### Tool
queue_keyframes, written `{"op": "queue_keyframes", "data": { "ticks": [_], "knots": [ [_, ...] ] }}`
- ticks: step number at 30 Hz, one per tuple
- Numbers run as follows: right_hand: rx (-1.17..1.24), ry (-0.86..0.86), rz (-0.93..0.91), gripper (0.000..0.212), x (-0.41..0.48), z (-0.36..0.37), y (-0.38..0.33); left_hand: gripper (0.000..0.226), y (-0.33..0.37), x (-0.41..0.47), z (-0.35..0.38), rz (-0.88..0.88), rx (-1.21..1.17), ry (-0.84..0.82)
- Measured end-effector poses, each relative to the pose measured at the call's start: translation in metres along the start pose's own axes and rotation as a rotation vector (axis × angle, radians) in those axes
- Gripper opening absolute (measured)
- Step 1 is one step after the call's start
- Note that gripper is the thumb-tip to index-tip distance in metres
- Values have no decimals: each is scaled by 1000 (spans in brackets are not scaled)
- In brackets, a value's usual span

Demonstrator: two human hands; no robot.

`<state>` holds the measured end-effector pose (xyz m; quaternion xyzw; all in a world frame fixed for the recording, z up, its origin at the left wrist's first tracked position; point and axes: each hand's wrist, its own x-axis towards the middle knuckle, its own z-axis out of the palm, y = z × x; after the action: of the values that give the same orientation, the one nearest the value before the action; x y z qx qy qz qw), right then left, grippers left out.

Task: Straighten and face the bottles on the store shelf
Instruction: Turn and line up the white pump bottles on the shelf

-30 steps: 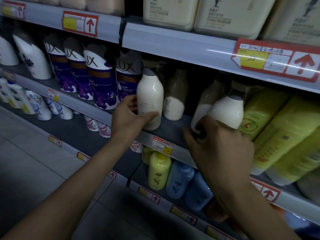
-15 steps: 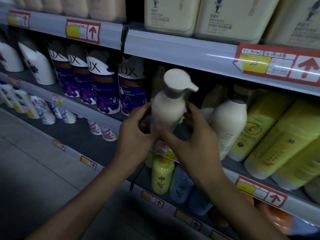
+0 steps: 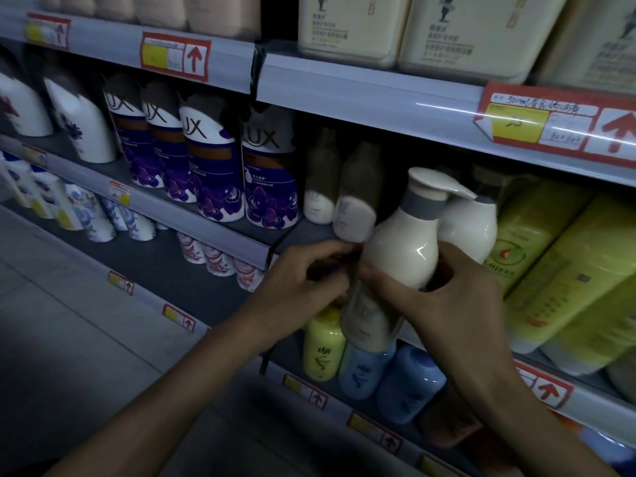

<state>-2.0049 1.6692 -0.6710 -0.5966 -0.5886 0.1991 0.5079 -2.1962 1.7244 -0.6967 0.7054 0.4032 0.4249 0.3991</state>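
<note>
While clasping the pump bottle [image 3: 399, 256] in curled left hand [image 3: 303, 280] and right hand [image 3: 457, 304], turn its face outward, stand upright at eleven o'clock.

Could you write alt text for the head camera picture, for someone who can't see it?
Two bare hands, the left hand and the right hand, hold a cream pump bottle in front of a dim store shelf, its nozzle pointing right. Purple Lux bottles stand on the shelf to its left, yellow-green bottles lean to its right.
</note>
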Motion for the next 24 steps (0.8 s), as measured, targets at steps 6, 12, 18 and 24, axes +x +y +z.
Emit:
{"op": "queue_keyframes", "data": {
  "ticks": [6, 12, 18, 24],
  "knots": [
    [-76, -29, 60, 59, -11, -10, 8, 29, -35, 45, 14, -146, 180, 293],
    [-151, -57, 89, 68, -16, -18, 17, 52, -45, 91, 34, -251, 388, 392],
    [-172, -77, 148, 71, -15, -23, 21, 58, -57, 111, 52, -299, 424, 490],
    [-194, -102, 145, 72, -16, -22, 23, 55, -57, 112, 63, -296, 440, 559]
  ]
}}
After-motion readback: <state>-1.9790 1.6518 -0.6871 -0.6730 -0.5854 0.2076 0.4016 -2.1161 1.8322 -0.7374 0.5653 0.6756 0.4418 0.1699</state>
